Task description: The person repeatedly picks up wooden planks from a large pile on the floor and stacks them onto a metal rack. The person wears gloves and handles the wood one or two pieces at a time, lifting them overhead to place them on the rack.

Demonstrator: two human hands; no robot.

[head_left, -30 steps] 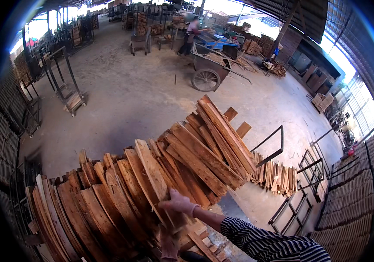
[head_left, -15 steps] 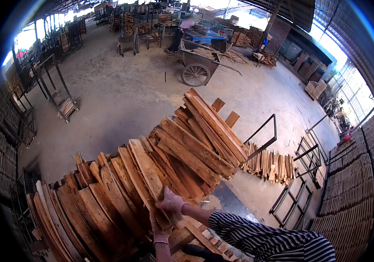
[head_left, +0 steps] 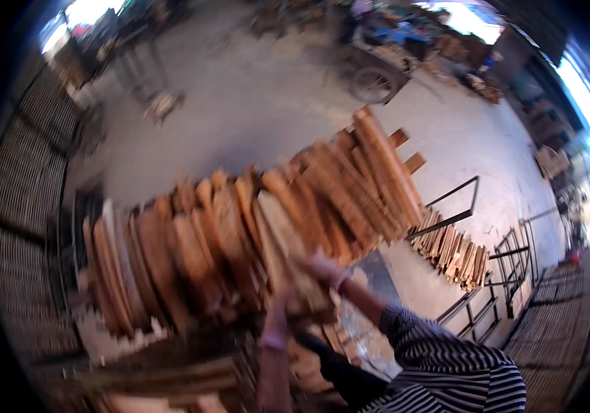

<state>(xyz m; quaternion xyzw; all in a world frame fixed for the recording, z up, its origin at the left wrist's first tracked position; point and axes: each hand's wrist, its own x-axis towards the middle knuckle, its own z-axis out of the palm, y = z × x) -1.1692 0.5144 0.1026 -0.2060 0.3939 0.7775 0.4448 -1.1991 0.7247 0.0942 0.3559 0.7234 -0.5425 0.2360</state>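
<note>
A long row of rough wooden boards (head_left: 164,268), some with bark-brown faces, lies side by side across the middle of the view. Two paler boards (head_left: 280,241) rest on top of the row, pointing away from me. My left hand (head_left: 279,315), in a pinkish glove, is closed at the left side of their near end. Over the right side of that end lies my right hand (head_left: 321,267), gloved too, gripping the boards. Motion blur smears both hands, so single fingers are hard to make out.
A two-wheeled cart (head_left: 381,72) stands beyond the row. To the right are a black metal frame (head_left: 475,199), a low pile of short wood pieces (head_left: 454,256) and further racks (head_left: 512,268). Tall stacks of slats (head_left: 33,165) line the left side. More timber lies below my arms.
The whole view has swung, so the row and cart sit further right and higher. Both hands stay at the near end of the pale boards. More of my left forearm shows.
</note>
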